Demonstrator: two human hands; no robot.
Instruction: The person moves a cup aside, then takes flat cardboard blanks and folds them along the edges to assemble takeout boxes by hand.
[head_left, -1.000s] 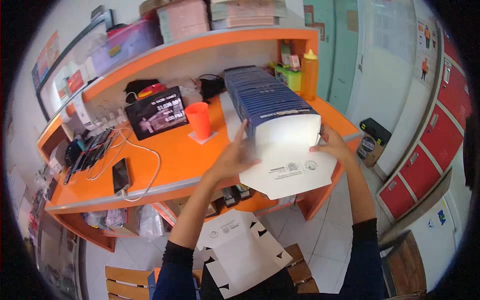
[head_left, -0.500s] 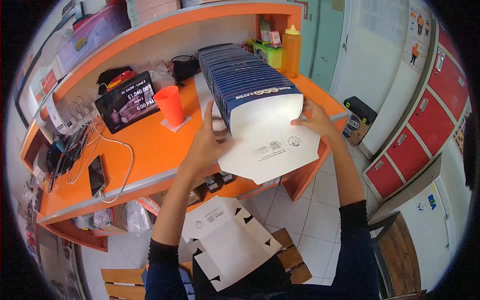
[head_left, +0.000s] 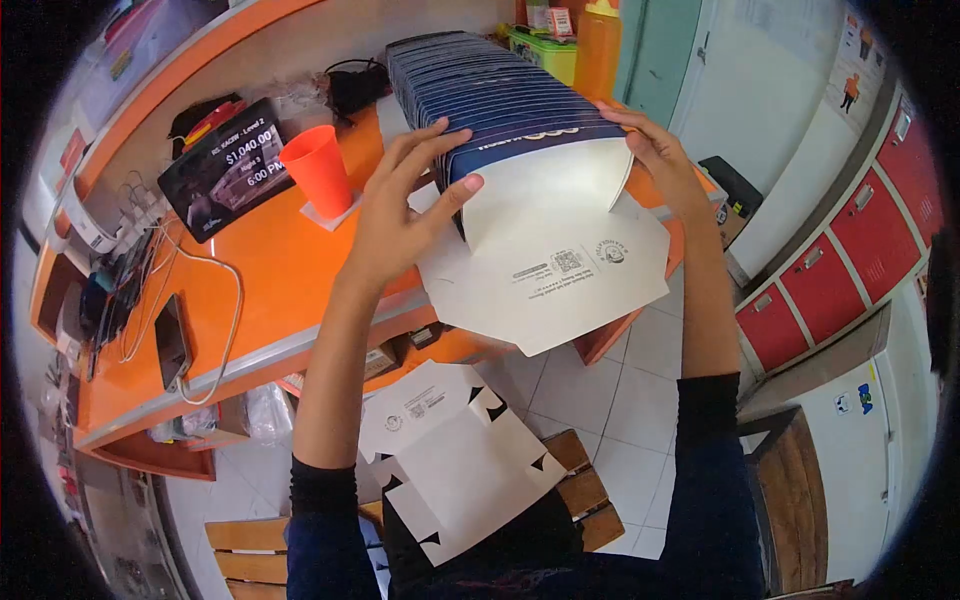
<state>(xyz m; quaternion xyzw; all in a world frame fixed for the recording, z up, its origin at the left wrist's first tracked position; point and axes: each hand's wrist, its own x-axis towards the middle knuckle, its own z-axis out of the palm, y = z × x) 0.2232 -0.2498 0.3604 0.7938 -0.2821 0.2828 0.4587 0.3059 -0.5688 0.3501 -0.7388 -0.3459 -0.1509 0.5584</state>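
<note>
A long row of nested dark blue paper food boxes (head_left: 470, 90) lies on the orange counter. The front box (head_left: 545, 190) shows its white inside, and its printed lid flap (head_left: 560, 290) sticks out over the counter edge. My left hand (head_left: 410, 195) is at the row's upper left edge, fingers spread over it and thumb held apart. On the other side my right hand (head_left: 655, 150) grips the front box's upper right edge, thumb toward the inside and fingers outside. A flat, unfolded box blank (head_left: 470, 465) with black-marked notches rests on my lap.
On the orange counter (head_left: 270, 290) stand a red cup (head_left: 320, 172) and a tablet (head_left: 225, 172), with a phone (head_left: 172, 342) and white cable nearer the edge. A yellow sauce bottle (head_left: 598, 50) is behind the boxes. Red lockers (head_left: 835, 265) line the right side.
My left hand has moved up from the front box's lower left side to the row's top edge. My right hand has shifted up to the box's upper right edge. The view has tilted slightly.
</note>
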